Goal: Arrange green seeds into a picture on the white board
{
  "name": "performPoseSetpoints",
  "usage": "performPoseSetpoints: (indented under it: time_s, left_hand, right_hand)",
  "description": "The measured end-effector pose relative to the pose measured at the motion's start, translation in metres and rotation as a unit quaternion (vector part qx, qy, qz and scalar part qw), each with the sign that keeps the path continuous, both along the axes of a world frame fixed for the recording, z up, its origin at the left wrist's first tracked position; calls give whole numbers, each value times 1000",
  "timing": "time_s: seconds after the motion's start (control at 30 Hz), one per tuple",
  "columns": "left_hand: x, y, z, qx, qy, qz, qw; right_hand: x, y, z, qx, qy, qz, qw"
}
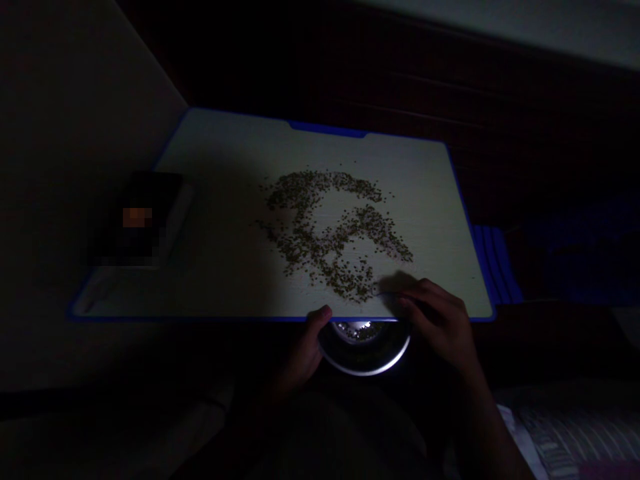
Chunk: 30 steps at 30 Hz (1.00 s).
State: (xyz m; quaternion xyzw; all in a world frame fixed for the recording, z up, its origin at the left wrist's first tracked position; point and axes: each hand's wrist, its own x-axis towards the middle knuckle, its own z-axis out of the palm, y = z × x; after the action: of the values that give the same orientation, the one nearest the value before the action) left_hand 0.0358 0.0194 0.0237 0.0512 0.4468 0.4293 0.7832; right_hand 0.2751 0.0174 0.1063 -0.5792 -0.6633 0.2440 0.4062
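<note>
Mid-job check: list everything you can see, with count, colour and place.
White rectangular tabletop with blue edging: one, centre.
Small dark seed-like grains: too many to count, brownish-green, scattered mid-tabletop, some in the bowl.
Round shiny metal bowl: one, silvery, below the near edge.
Dark boxy object with pale side: one, partly pixelated, orange patch, left end of tabletop.
Blue ribbed panel: one, beyond the right edge.
Striped cloth: one, greyish, lower right.
Pale band: one, top right.
Left hand: one, thumb at near edge, beside the bowl.
Right hand: one, fingertips over the tabletop, near the grains.
</note>
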Motion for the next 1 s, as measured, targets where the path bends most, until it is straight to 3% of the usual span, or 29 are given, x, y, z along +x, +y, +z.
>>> performPoseSetpoints:
  time_s: [0.6,1.0]
  left_hand:
    - [0,0,1,13,8,-6,1000]
    - [-1,-1,2,13,8,-4,1000]
  right_hand:
    - [-2,4,-3,-38,8,-47,998]
    - [-4,5,-1,-34,-3,-7,999]
